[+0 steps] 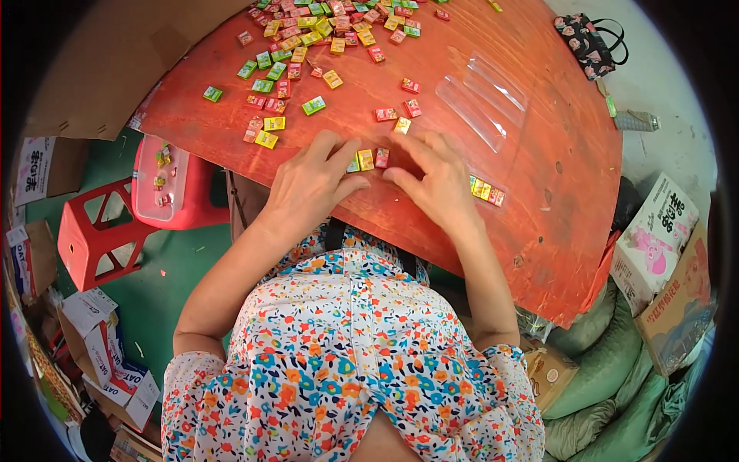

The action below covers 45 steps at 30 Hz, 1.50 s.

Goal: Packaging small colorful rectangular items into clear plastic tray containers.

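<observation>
In front of me on the red table (539,162), a short row of small boxes lies between my hands: a green box (353,164), a yellow box (366,159) and a red box (382,158). My left hand (314,179) is at the row's left end, thumb and forefinger apart beside the green box. My right hand (437,179) curves around the right end, its thumb close to the red box and its fingers spread. Another yellow box (402,125) touches or nearly touches the right fingertips. To the right lies a clear narrow sleeve filled with boxes (487,191).
Many loose small boxes (308,35) are heaped at the far side. Clear plastic sleeves (483,100) lie at the right. A flowered bag (589,46) stands beyond the table. On the left are a red stool (96,231) and a pink container (202,196); cartons (650,231) stand at the right.
</observation>
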Each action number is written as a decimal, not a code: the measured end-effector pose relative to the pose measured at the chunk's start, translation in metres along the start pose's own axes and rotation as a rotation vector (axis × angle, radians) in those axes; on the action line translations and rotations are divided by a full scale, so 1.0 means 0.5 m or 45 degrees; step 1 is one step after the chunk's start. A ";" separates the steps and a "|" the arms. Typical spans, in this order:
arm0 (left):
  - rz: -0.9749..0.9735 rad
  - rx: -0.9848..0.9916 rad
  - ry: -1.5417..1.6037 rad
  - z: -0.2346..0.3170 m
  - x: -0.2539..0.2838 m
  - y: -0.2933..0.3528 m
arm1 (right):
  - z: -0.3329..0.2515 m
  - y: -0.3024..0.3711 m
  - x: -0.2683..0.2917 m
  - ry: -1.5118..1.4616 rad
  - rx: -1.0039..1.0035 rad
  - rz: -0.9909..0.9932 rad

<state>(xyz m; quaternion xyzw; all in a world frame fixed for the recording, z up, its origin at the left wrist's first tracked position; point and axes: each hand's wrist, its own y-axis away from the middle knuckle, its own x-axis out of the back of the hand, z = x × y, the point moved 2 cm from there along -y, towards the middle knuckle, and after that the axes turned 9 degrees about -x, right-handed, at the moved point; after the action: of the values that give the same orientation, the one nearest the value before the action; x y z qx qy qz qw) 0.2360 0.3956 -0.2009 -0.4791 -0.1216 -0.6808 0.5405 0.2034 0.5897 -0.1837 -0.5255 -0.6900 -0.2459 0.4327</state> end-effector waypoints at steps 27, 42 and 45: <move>0.003 0.066 0.151 -0.022 0.012 0.019 | 0.035 -0.019 -0.004 -0.170 0.172 -0.213; 0.071 0.191 0.188 -0.017 0.030 0.041 | -0.052 -0.204 -0.046 0.051 0.383 -0.017; 0.080 0.186 0.186 -0.017 0.029 0.040 | -0.051 -0.235 -0.083 0.141 0.514 0.025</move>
<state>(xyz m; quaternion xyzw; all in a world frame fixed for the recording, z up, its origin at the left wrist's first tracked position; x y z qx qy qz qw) 0.2493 0.3732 -0.2011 -0.3911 -0.1163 -0.6860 0.6024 0.1050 0.5096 -0.1927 -0.4207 -0.6951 -0.1271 0.5689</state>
